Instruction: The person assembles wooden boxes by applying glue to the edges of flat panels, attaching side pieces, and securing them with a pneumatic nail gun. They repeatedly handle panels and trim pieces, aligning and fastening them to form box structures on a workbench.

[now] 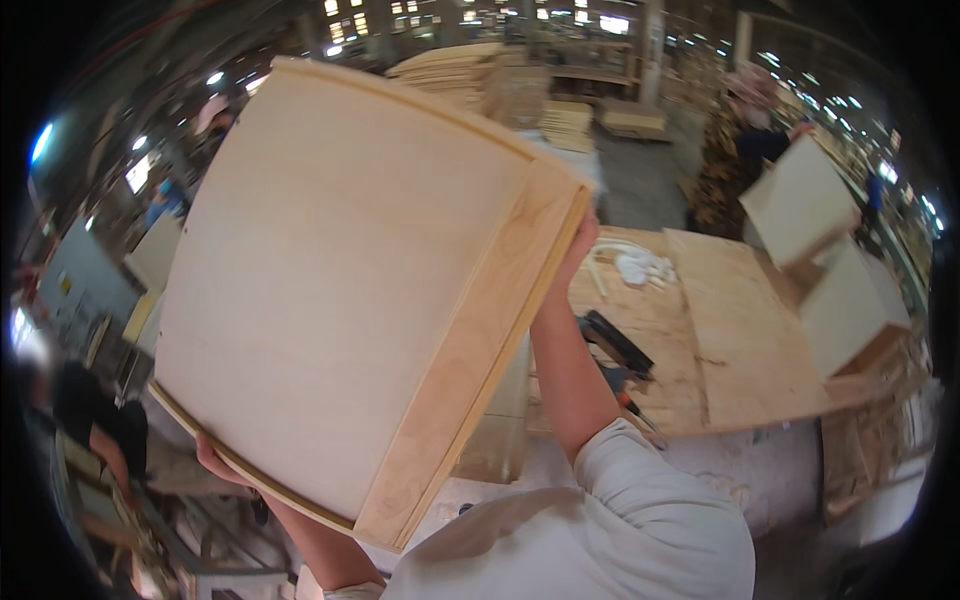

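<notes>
A large pale wooden drawer (320, 270), with its flat panel toward me and a wider wood strip along its right side, is held up tilted in front of me. My left hand (220, 463) grips its lower left edge, with the fingers partly hidden by the rim. On the upper right side my right hand (578, 252) is wrapped around the edge, and most of its fingers are out of sight behind the wood. Beyond my right forearm, a nail gun (618, 345) with a black magazine lies on the workbench (750, 340).
White crumpled material (640, 266) lies on the bench. At its right end stand pale wooden boxes (850, 300), where a co-worker (745, 150) handles one. Stacked boards (450, 75) rise behind my drawer. Another person (100, 410) is at the lower left, near a wooden frame.
</notes>
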Tool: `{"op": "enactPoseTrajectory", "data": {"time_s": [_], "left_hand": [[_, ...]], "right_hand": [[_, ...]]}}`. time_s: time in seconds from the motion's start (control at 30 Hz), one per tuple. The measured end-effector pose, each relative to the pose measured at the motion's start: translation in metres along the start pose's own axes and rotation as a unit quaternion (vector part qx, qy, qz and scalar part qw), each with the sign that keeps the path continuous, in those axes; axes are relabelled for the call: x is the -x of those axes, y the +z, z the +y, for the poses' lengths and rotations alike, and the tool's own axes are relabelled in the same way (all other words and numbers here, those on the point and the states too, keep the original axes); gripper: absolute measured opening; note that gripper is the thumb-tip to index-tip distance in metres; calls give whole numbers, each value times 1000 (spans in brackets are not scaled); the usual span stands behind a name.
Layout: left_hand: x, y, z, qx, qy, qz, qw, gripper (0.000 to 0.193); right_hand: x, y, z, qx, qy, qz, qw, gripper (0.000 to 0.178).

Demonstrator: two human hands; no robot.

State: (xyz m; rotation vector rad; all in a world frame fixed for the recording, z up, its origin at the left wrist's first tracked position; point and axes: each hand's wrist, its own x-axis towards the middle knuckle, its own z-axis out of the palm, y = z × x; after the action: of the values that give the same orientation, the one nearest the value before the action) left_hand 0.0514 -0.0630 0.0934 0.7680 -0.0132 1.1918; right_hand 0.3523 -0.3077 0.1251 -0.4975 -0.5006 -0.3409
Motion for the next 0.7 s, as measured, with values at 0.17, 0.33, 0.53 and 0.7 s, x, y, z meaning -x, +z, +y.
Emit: {"op": "enactPoseTrajectory", "data": {"time_s": [0.17, 0.33, 0.53, 0.7], "left_hand": [[31, 87, -96, 52, -181, -84, 979, 68], [120, 223, -204, -35, -260, -116, 958, 63], [206, 311, -318, -42, -417, -236, 877, 86], [294, 364, -408, 20, -468, -332, 819, 85]], "right_hand": [[-50, -107, -142, 74, -106, 63, 990, 39], [-42, -274, -299, -31, -159, 65, 985, 49], [-3, -318, -427, 363, -279, 265, 848, 38], [13, -351, -507, 300, -319, 359, 824, 37]]}}
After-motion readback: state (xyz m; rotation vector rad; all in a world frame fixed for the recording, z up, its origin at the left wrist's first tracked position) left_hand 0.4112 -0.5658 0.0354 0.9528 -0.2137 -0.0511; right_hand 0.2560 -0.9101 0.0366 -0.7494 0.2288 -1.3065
